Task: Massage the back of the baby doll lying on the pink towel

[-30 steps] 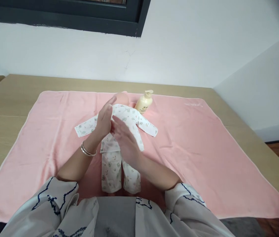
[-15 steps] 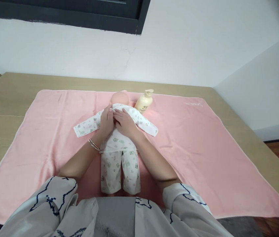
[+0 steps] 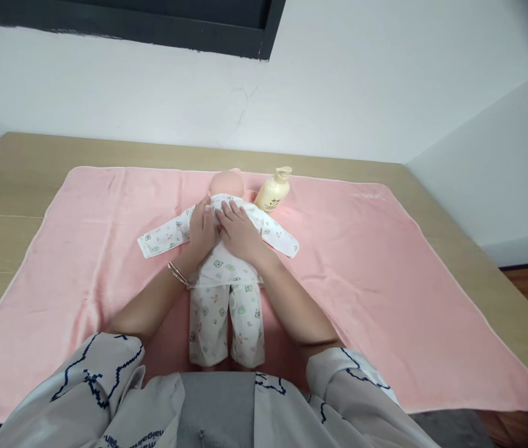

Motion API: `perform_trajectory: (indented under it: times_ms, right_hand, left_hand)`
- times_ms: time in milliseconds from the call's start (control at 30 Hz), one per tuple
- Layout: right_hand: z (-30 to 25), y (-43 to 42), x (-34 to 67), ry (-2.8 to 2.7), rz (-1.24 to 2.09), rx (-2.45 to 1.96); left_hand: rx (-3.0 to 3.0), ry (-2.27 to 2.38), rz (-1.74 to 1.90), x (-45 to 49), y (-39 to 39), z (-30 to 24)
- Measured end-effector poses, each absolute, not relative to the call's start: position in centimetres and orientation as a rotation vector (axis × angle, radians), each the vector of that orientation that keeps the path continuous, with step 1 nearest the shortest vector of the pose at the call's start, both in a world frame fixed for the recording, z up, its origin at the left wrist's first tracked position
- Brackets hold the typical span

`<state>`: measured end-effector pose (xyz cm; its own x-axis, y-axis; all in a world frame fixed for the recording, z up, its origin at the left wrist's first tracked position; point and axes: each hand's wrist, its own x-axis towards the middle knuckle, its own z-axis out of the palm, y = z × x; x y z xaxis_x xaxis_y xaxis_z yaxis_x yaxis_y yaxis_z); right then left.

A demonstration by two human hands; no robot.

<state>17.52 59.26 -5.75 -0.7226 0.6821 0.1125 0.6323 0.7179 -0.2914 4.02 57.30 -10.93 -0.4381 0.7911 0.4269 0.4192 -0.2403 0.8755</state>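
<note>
A baby doll [image 3: 225, 280] in white printed pyjamas lies on its back on a pink towel [image 3: 367, 274], bald head toward the wall. My left hand [image 3: 201, 230] rests flat on the doll's chest, fingers stretched toward the collar, with bangles on the wrist. My right hand [image 3: 238, 231] lies flat beside it on the chest, fingers spread, touching the left hand. Neither hand holds anything.
A cream pump bottle [image 3: 272, 191] stands on the towel just right of the doll's head. The towel covers a wooden table [image 3: 7, 186] set against a white wall. The table's right edge drops off to a wooden floor.
My hands were raised, palms together, above the doll a second ago. They came down onto its chest and now lie flat there, fingers a little nearer the collar.
</note>
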Motion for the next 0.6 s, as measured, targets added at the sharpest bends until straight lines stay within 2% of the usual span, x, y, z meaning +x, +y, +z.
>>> perform_trajectory:
  times_ms: [100,233,467,600]
  right_hand:
    - [-6.4,60.8,17.7,-2.561,0.388,-1.189]
    - [-6.7,59.5,17.3,-2.341,0.260,-1.524]
    - [-6.3,59.2,17.0,-2.600,0.245,-1.144]
    - [-6.2,60.9,17.9,-2.445,0.313,-1.397]
  left_hand:
    - [1.463,1.720,1.735,4.1,57.1,-10.6]
    - [1.458,1.730,1.745,4.3,57.0,-10.5]
    - [1.490,1.733,1.732,4.1,56.8,-10.7]
    - [1.576,1.891,1.619,4.2,56.6,-10.3]
